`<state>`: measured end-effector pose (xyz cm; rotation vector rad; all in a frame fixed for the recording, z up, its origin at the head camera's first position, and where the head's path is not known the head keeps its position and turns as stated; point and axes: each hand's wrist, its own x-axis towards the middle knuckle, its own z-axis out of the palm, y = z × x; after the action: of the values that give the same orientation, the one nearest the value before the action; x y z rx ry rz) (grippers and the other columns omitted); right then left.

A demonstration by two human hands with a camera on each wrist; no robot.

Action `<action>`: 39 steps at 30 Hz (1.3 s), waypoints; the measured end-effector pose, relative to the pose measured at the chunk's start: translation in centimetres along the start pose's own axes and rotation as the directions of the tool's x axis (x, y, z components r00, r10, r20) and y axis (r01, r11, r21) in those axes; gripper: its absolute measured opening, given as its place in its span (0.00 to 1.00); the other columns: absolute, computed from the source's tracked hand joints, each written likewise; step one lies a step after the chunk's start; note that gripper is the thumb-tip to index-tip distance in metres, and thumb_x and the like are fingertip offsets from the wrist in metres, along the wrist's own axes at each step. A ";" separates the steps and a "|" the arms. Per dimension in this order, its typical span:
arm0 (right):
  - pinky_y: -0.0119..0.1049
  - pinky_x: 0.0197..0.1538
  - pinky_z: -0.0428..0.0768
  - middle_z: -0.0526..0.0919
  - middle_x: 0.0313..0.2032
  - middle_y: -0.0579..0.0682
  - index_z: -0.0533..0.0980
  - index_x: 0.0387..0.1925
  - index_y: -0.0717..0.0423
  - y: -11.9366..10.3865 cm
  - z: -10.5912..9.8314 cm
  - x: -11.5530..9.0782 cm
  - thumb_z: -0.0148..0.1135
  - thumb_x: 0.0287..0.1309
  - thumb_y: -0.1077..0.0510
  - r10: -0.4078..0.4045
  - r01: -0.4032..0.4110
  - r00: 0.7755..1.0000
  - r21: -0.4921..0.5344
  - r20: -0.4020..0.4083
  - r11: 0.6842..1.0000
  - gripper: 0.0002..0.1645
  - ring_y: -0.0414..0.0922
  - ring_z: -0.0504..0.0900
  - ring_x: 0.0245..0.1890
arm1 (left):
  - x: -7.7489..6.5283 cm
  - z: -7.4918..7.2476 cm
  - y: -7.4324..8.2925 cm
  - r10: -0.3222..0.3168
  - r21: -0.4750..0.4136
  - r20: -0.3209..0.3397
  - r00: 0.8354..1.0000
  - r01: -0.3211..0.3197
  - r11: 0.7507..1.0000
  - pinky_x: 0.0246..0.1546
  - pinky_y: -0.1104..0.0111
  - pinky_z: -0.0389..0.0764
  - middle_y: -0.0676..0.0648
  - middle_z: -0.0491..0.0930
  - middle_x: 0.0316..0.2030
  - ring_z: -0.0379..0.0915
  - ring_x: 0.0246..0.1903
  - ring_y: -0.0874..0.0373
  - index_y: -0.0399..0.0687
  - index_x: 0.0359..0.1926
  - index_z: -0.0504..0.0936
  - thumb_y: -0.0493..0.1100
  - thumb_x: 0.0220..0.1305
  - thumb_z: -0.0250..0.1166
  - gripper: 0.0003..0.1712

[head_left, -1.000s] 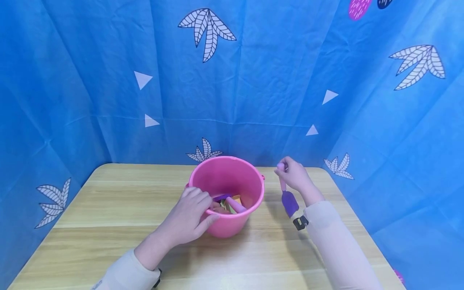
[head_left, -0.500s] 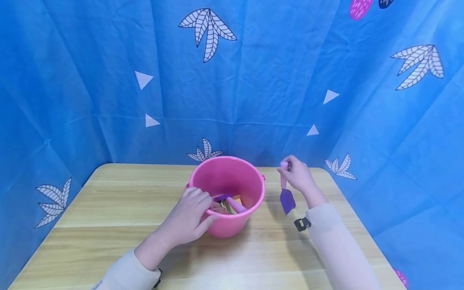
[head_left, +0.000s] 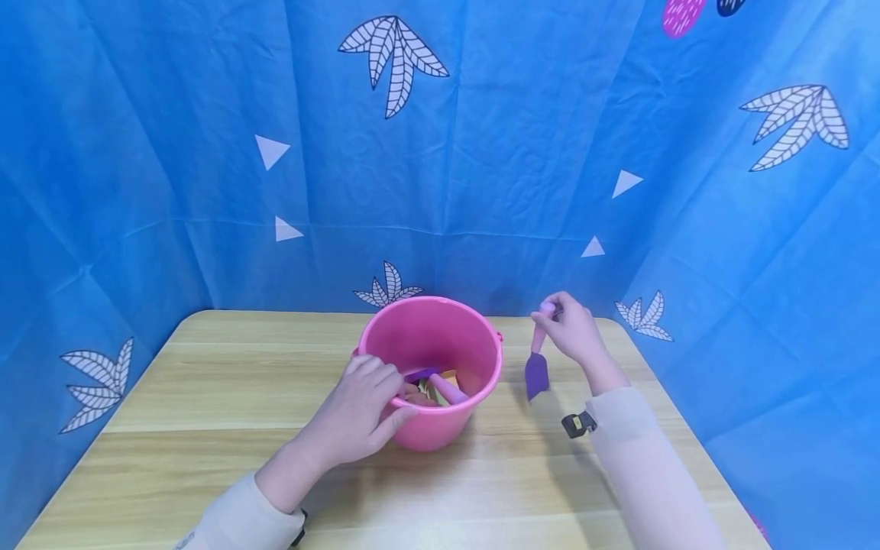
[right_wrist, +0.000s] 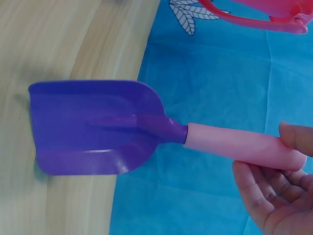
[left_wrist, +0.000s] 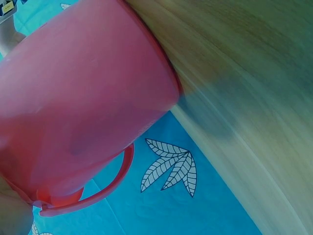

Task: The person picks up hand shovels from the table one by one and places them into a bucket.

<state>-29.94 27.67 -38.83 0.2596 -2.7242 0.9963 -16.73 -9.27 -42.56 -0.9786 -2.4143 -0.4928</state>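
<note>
A pink bucket (head_left: 431, 428) stands on the table, with a pink handle (head_left: 449, 389) and other purple, yellow and brown things inside, only partly visible. My left hand (head_left: 357, 409) grips its near left rim, fingers over the edge and thumb outside. To the bucket's right, my right hand (head_left: 574, 328) pinches the end of a toy shovel's pink grip. That shovel (right_wrist: 98, 127) has a purple blade pointing down, its tip at or close above the tabletop. In the left wrist view the bucket's side (left_wrist: 98, 88) and its bail handle (left_wrist: 115, 183) fill much of the picture.
The wooden table (head_left: 241, 397) has rounded far corners. Behind it and along both sides hangs a blue curtain (head_left: 440, 153) with white leaves and triangles. A black strap buckle (head_left: 579, 424) sits at the right wrist.
My right hand has shifted slightly right and away, and the shovel's blade has swung left, turning from a rightward to a leftward slant. My left hand and the bucket stay put.
</note>
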 end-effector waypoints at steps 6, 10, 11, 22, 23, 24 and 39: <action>0.52 0.51 0.78 0.81 0.44 0.61 0.72 0.50 0.62 0.0 -0.4 0.0 0.65 0.66 0.49 -0.011 0.011 0.999 0.025 -0.036 1.000 0.23 0.58 0.81 0.47 | -0.1 -0.1 0.0 -0.001 -0.003 -0.001 1.000 0.001 1.000 0.60 0.54 0.64 0.60 0.74 0.34 0.66 0.43 0.62 0.57 0.42 0.81 0.62 0.72 0.55 0.18; 0.49 0.47 0.77 0.80 0.43 0.60 0.72 0.49 0.61 -0.1 -0.7 0.0 0.65 0.66 0.47 -0.018 0.019 0.998 0.031 -0.056 0.999 0.23 0.56 0.80 0.44 | -0.1 -0.1 0.1 0.005 -0.004 -0.004 1.000 -0.005 1.000 0.59 0.55 0.64 0.60 0.74 0.34 0.66 0.43 0.62 0.56 0.42 0.81 0.62 0.72 0.55 0.18; 0.49 0.47 0.77 0.80 0.43 0.59 0.72 0.49 0.60 -0.2 -0.8 0.0 0.64 0.66 0.46 -0.015 0.017 0.998 0.032 -0.058 0.999 0.23 0.56 0.80 0.44 | -0.1 -0.1 0.1 0.005 -0.003 -0.005 1.000 -0.005 1.000 0.59 0.55 0.64 0.60 0.74 0.34 0.66 0.43 0.62 0.56 0.42 0.81 0.62 0.72 0.55 0.18; 0.47 0.46 0.77 0.81 0.42 0.59 0.72 0.49 0.61 -2.0 -2.2 -0.1 0.65 0.66 0.47 -0.020 0.023 0.996 0.037 -0.082 0.999 0.22 0.55 0.81 0.44 | -0.1 -0.1 0.1 -0.013 0.002 0.004 1.000 0.013 1.000 0.60 0.55 0.64 0.61 0.74 0.34 0.66 0.43 0.62 0.57 0.43 0.81 0.63 0.73 0.54 0.19; 0.47 0.46 0.77 0.81 0.42 0.59 0.72 0.48 0.61 -2.1 -2.3 -0.1 0.65 0.66 0.47 -0.024 0.027 0.996 0.038 -0.089 0.999 0.22 0.55 0.81 0.44 | -0.1 -0.1 0.1 -0.012 0.003 0.004 1.000 0.012 1.000 0.60 0.55 0.63 0.61 0.74 0.34 0.66 0.43 0.62 0.57 0.43 0.81 0.63 0.73 0.54 0.19; 0.47 0.46 0.77 0.82 0.41 0.59 0.72 0.48 0.60 -2.3 -2.4 -0.1 0.65 0.65 0.47 -0.027 0.031 0.995 0.041 -0.092 0.999 0.22 0.55 0.82 0.44 | -0.1 -0.1 0.1 -0.011 0.004 0.004 1.000 0.011 1.000 0.60 0.55 0.63 0.61 0.74 0.34 0.66 0.43 0.62 0.56 0.43 0.81 0.63 0.73 0.54 0.19; 0.47 0.45 0.76 0.80 0.45 0.57 0.71 0.50 0.58 -5.3 -4.6 -0.1 0.63 0.66 0.43 -0.055 0.063 0.991 0.058 -0.121 0.996 0.25 0.54 0.80 0.48 | 0.0 -0.1 0.1 -0.002 -0.006 0.000 1.000 0.002 1.000 0.59 0.54 0.64 0.60 0.74 0.34 0.66 0.42 0.62 0.56 0.42 0.81 0.62 0.73 0.55 0.18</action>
<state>-27.84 26.68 -32.25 0.2804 -2.5668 1.0457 -16.61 -9.32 -42.47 -0.9787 -2.4152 -0.5012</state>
